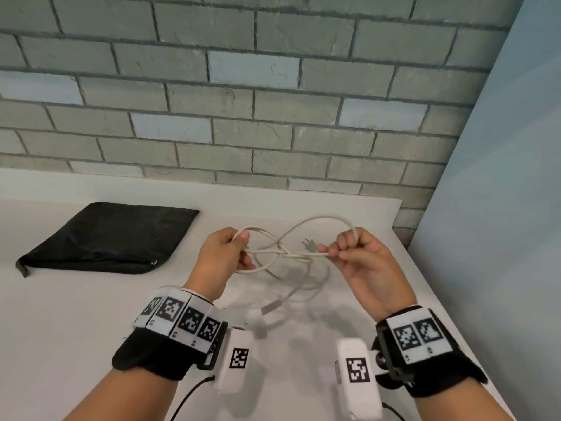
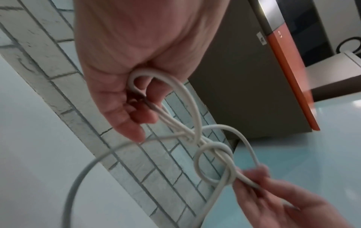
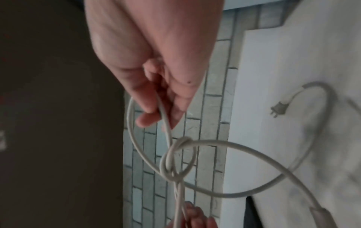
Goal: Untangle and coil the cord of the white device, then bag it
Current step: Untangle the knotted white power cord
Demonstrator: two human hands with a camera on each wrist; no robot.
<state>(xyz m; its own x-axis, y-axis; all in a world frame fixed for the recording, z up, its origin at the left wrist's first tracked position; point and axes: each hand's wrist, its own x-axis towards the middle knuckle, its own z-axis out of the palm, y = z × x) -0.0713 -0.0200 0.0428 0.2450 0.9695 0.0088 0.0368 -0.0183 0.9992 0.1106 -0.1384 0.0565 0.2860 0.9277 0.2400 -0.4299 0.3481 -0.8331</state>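
The white cord (image 1: 315, 220) is lifted over the white table (image 1: 76, 314), with a loose knot (image 1: 285, 253) between my hands. My left hand (image 1: 239, 250) grips one loop of it in curled fingers. My right hand (image 1: 334, 253) pinches a strand beside the plug (image 1: 309, 245) and holds another loop over its fingers. The cord runs down to the white device (image 1: 255, 316), which lies on the table mostly hidden behind my left wrist. The left wrist view shows the knot (image 2: 213, 154) below my left hand (image 2: 136, 111). In the right wrist view the knot (image 3: 175, 162) hangs under my right hand (image 3: 162, 108).
A flat black bag (image 1: 106, 238) lies on the table to the left, its zipped edge toward me. A grey brick wall (image 1: 273, 117) stands behind the table. The table's right edge (image 1: 431, 281) runs close past my right hand, beside a pale blue wall (image 1: 501, 208).
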